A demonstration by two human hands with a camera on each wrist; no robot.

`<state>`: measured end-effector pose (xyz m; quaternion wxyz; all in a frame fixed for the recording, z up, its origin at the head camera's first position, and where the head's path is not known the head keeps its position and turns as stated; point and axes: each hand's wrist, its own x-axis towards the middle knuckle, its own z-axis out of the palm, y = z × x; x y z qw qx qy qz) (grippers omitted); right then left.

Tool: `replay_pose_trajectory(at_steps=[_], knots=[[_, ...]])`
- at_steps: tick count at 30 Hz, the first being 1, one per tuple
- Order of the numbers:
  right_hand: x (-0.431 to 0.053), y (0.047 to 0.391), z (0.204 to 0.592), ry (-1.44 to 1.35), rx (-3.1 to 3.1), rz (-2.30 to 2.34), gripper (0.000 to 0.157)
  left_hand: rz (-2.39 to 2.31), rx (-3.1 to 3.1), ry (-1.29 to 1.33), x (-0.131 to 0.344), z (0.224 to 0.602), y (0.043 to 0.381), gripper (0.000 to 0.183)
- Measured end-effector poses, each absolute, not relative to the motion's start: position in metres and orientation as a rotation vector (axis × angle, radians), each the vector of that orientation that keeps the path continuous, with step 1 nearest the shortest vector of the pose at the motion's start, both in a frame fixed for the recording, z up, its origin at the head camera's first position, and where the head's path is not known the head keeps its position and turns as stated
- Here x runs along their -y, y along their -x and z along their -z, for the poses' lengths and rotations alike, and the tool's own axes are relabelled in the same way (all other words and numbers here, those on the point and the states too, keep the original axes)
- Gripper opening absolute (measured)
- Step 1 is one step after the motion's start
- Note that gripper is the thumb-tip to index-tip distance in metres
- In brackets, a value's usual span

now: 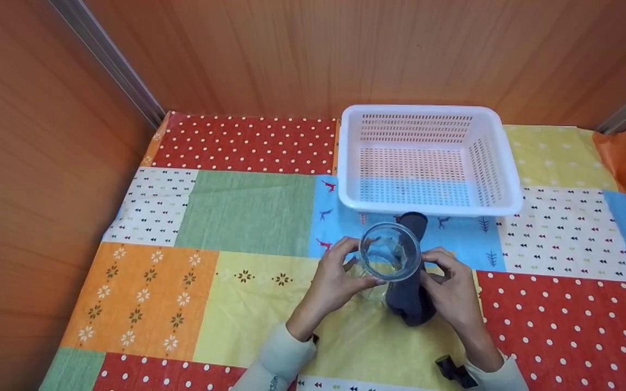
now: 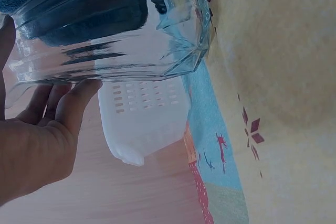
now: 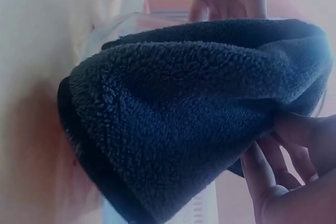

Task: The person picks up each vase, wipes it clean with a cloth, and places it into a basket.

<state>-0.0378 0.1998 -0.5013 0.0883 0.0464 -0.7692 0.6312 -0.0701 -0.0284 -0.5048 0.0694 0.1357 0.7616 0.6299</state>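
A clear glass jar (image 1: pixel 381 271) stands upright in front of my body, its round rim facing up and its lower part faceted. My left hand (image 1: pixel 337 279) holds it near the rim, thumb on the near side and fingers on the far side. On the jar's right hangs a dark, fluffy cloth (image 1: pixel 408 293), folded over and close along the glass. My right hand (image 1: pixel 451 290) pinches this cloth between thumb and fingers. In the right wrist view the cloth (image 3: pixel 173 108) covers most of the jar.
Behind the jar sits a white perforated plastic basket (image 1: pixel 430 209). A patchwork tablecloth (image 1: pixel 258 212) covers the table. Wood-grain panels (image 1: pixel 269 60) rise at the back and at the left.
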Motion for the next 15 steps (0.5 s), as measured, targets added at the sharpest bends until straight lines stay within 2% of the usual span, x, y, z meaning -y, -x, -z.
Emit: replay_pose_trajectory(at_steps=[15], knots=[[-0.206,0.040,0.527,-0.156,2.357,-1.819,0.021,-1.907,-2.275,-0.401,0.028,0.505,0.069,0.055]])
